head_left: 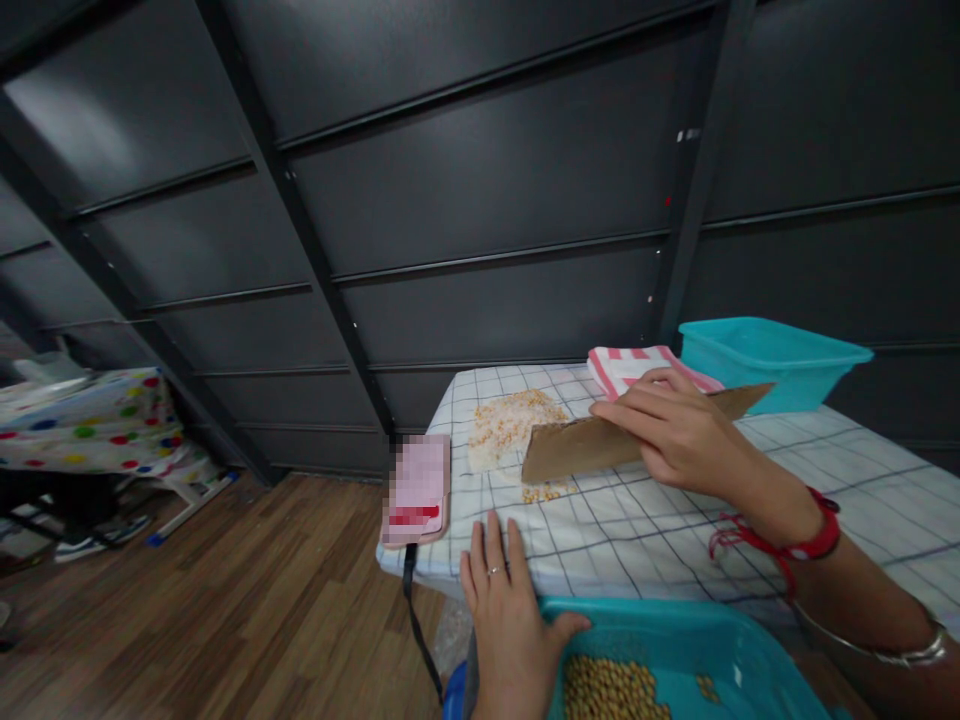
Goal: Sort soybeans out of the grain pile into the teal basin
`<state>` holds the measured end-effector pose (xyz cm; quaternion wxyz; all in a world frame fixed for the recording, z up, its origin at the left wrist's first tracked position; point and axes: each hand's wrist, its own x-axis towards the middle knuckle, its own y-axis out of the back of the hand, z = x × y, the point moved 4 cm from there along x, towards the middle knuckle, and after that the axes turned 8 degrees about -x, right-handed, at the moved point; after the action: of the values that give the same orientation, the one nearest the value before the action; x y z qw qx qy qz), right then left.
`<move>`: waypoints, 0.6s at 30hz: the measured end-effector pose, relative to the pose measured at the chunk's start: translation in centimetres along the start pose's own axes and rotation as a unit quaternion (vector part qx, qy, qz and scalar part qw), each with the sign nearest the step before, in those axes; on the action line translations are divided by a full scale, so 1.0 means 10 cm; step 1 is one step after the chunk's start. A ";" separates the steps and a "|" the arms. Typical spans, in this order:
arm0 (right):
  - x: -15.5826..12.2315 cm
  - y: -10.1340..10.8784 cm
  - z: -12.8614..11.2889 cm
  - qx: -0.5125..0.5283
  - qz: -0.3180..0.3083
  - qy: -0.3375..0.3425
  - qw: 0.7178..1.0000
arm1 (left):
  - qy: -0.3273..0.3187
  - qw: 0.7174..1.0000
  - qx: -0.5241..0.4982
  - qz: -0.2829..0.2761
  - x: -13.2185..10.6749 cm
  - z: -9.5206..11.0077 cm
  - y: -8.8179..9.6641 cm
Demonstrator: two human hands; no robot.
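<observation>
My right hand [675, 435] grips a strip of brown cardboard [574, 452] by its upper edge, standing it on the checked tablecloth. At the strip's left end lies a spread pile of white grains mixed with yellow kernels [516, 425]. A few loose yellow kernels [546, 492] sit just in front of the cardboard. My left hand [499, 600] has its fingers stretched out over the table's front edge, and its thumb rests on the rim of a teal basin [675, 612]. Inside that basin are many yellowish-brown beans [611, 688].
A second teal basin [780, 345] stands at the back right, beside a folded pink-and-white striped cloth [630, 368]. A pink phone-like case [420, 485] with a black strap lies at the table's left corner. Dark panels rise behind. Further left is a polka-dot covered table [97, 425].
</observation>
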<state>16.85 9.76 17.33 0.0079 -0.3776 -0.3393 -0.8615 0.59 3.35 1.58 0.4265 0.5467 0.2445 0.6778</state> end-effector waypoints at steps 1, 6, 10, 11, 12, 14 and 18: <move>0.01 -0.01 -0.01 0.000 -0.004 -0.004 1.000 | 0.001 1.000 -0.001 0.002 0.00 0.01 0.00; 0.00 -0.03 -0.06 0.014 -0.018 0.009 1.000 | 0.004 1.000 -0.001 0.009 0.00 0.02 0.02; -0.03 0.04 -0.08 0.020 -0.013 0.022 0.999 | 0.006 1.000 -0.002 0.004 0.00 0.02 0.03; -0.04 0.05 -0.08 0.021 -0.011 0.024 0.999 | 0.008 1.000 -0.003 0.002 0.00 0.02 0.03; -0.04 0.07 -0.08 0.021 -0.009 0.026 0.999 | 0.008 1.000 -0.004 0.002 0.00 0.02 0.03; -0.02 0.08 -0.10 0.020 -0.006 0.025 0.999 | 0.009 1.000 -0.003 0.001 0.00 0.02 0.04; 0.03 0.08 -0.14 0.015 -0.004 0.022 1.000 | 0.009 1.000 -0.003 -0.004 0.00 0.01 0.04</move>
<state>15.95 8.41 17.29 0.0179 -0.3568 -0.3531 -0.8647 0.57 3.17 1.95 0.4288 0.5378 0.2485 0.6820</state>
